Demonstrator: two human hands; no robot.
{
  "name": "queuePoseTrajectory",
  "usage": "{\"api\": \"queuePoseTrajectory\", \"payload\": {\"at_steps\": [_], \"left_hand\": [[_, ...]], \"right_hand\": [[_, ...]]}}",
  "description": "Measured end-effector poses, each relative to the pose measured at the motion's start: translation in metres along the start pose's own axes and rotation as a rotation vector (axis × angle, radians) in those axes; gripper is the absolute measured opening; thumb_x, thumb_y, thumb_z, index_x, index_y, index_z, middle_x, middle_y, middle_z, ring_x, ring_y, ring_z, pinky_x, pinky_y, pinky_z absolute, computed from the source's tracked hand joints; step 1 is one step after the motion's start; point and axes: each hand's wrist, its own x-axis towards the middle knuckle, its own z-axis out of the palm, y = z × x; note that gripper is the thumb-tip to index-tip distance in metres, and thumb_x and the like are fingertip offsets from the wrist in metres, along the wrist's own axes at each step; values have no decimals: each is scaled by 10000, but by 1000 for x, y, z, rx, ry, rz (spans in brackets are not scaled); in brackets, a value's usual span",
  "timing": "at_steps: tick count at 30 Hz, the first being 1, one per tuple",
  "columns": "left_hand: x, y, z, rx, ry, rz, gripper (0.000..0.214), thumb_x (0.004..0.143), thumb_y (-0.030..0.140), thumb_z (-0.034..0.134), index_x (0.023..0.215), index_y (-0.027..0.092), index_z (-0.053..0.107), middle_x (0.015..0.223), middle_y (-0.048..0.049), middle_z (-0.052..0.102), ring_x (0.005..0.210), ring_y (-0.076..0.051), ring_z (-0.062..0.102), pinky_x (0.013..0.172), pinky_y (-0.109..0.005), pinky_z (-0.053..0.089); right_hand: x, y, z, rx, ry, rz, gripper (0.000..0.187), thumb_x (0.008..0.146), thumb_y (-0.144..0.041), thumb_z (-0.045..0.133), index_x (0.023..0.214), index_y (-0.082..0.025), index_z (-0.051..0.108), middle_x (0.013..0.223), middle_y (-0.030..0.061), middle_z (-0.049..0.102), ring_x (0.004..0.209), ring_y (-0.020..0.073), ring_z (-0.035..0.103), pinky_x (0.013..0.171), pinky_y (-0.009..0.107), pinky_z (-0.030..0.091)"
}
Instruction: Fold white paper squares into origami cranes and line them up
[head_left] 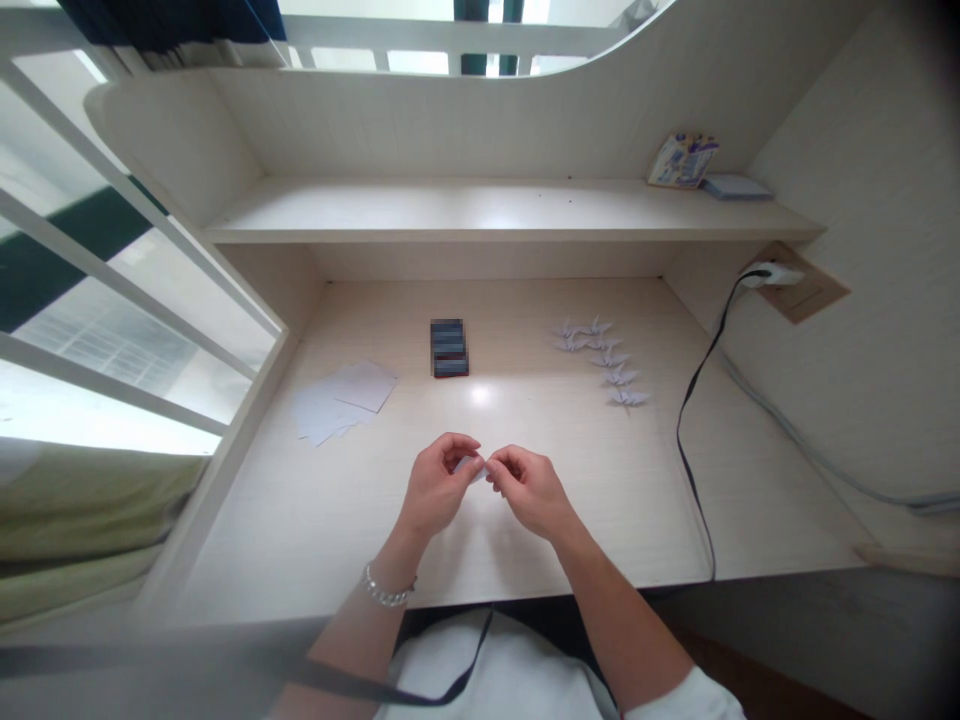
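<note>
Between my two hands, just above the desk, is a small folded piece of white paper (478,472), mostly covered by fingers. My left hand (441,487) is closed, pinching its left side between thumb and fingers. From the other side my right hand (529,490) pinches the paper's right edge, its fingertips nearly meeting the left thumb. Several white folded paper cranes (609,360) stand to the right, beyond my hands. Loose sheets of white paper (364,387) lie overlapping on the left of the desk.
A dark rectangular object (449,348), its face blurred, lies beyond my hands. A black cable (684,405) runs from the wall socket (806,285) across the desk's right side to the front edge. Above the back, a shelf (450,208) holds a colourful packet (682,160).
</note>
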Motion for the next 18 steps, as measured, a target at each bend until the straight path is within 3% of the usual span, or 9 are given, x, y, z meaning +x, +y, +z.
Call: {"api": "queuePoseTrajectory", "payload": {"at_steps": [5,9,13,18], "left_hand": [[0,-2,1,-53,61,2,231,644,217,695,838,155,586,741,-20,628,693,-128,592,650,-251,476],[0,0,-1,-30,10,-59,312,677,268,682,956,154,603,732,-36,651,679,-144,604,656,-276,483],[1,0,-5,117,-62,-44,211,740,334,620,793,132,647,696,-50,638,641,-141,579,621,-265,463],[1,0,-5,176,-16,21,207,754,350,604,764,147,643,684,-34,629,641,-135,564,610,-249,443]], "right_hand": [[0,-1,-3,27,-61,34,204,833,-329,501,763,-185,628,649,14,634,572,128,578,541,232,447],[0,-4,-6,-4,-18,-1,186,832,-302,504,737,-189,617,629,4,623,557,121,566,535,229,433],[-1,-4,-5,-10,-11,-12,187,842,-291,492,764,-190,629,648,11,629,571,125,571,556,236,438],[1,-3,-7,-29,-2,-11,173,836,-308,513,784,-194,633,657,11,628,594,134,573,559,239,430]]}}
